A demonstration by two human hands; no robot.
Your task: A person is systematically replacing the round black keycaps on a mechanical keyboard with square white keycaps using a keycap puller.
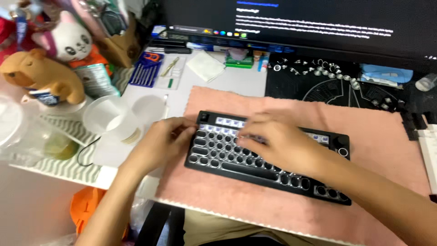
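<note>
Head view: both hands, left [166, 136] and right [277, 141], fingers loosely spread on black keyboard [255, 166], gripping nothing.

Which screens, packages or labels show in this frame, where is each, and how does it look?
Monitor: back of desk, wide dark screen with pale text lines.
Blue tool case: left of centre, flat rectangle.
Foil packet: beside the plush toys, silvery green.
Green box: under the monitor, small, flat.

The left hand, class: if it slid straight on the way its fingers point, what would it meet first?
The left hand points right, along the upper rows of the black keyboard. It would probably first meet the right hand, which rests on those same rows. The blur leaves the gap between the fingertips unclear.
</note>
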